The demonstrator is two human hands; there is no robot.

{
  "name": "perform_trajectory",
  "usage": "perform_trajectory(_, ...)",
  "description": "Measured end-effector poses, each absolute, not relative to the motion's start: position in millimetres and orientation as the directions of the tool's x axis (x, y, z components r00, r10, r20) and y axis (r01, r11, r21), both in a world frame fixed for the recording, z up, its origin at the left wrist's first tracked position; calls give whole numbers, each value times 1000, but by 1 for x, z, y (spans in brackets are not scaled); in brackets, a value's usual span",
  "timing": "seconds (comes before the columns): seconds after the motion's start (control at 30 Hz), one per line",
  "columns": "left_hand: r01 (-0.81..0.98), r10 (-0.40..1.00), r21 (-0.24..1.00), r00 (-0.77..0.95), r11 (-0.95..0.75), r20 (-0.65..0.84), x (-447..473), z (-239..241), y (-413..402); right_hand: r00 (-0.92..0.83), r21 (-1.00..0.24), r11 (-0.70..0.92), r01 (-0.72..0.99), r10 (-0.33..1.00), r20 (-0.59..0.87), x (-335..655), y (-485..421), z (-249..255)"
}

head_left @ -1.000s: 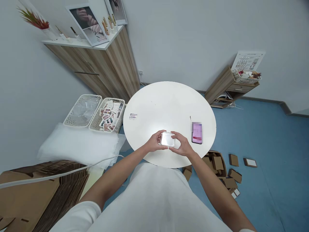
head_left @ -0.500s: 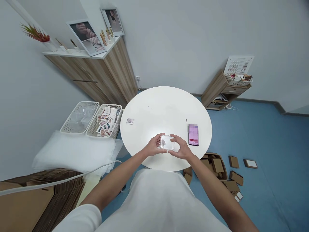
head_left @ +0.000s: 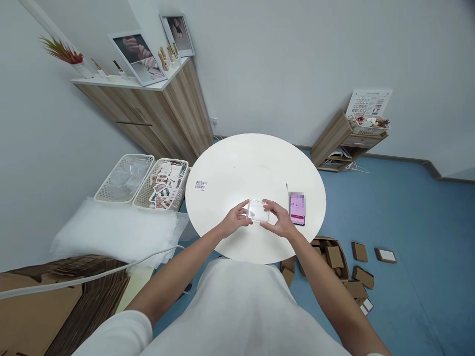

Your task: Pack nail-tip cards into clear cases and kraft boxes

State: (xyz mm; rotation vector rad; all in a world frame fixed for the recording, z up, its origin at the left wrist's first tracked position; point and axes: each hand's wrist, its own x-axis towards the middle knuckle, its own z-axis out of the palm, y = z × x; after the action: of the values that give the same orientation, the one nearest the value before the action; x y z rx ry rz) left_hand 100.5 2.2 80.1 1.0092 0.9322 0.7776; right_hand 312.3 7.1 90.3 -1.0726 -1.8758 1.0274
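Both of my hands hold a small clear plastic case [head_left: 258, 211] just above the near half of the round white table [head_left: 256, 163]. My left hand [head_left: 234, 220] grips its left edge with curled fingers. My right hand [head_left: 281, 220] pinches its right edge. A phone [head_left: 297, 208] with a pink screen lies on the table right beside my right hand. A small patterned packet [head_left: 200, 185] lies on the table's left side, apart from my hands.
Two white mesh baskets [head_left: 124, 173] sit left of the table on a white padded surface, one holding several patterned packets [head_left: 165, 184]. Brown cardboard boxes [head_left: 336, 257] lie on the blue floor at right. A wooden cabinet [head_left: 156, 106] stands behind; flat cardboard [head_left: 55, 301] is stacked at lower left.
My hands have turned the clear case and lifted it slightly farther over the table. The view has shifted a little.
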Motion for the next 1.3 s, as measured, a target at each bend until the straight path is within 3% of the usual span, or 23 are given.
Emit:
perform_trajectory(0.2,-31,876,908,278,418,-393,94,72,4,-424,-873,315,372,895,142,314,6,88)
perform_trajectory(0.53,100,941,950,145,295,-307,102,66,9,-268,-927,37,374,961,-70,307,18,87)
perform_trajectory(0.9,70,937,955,183,290,-298,99,72,6,-136,-968,-218,121,963,-234,302,32,90)
perform_trajectory(1.17,65,925,954,233,293,-300,95,71,9,-70,-927,-364,88,926,-371,295,37,78)
perform_trajectory(1.3,72,929,953,211,295,-304,96,69,7,-39,-928,-363,87,929,-368,295,36,70)
